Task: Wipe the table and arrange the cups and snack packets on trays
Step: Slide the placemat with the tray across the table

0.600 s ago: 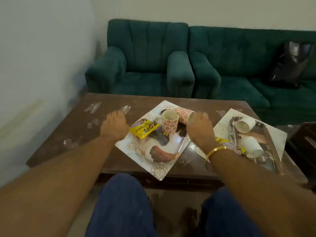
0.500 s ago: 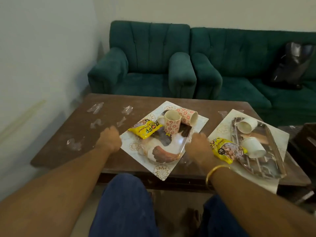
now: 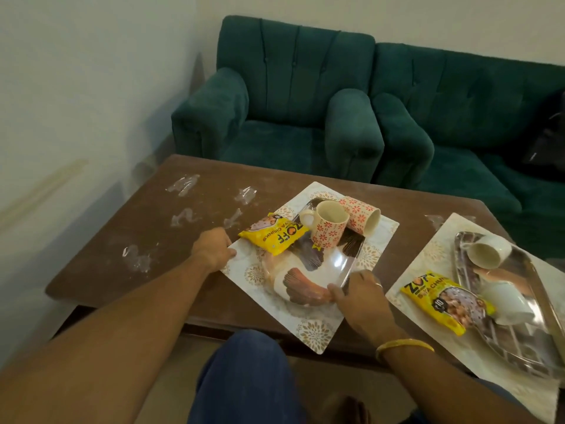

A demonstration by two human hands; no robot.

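Left hand grips the mat edge, right hand holds the tray rim; cups and packet sit on it.

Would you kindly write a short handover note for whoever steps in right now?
Left hand: closed on the patterned placemat's left corner.
Right hand: gripping the near edge of the glossy feather-print tray.
That tray holds a yellow snack packet and two red-patterned mugs, one tipped.
The steel tray on the right holds two white cups and another packet.
Left: wipe the smeared brown table, straighten the cups.
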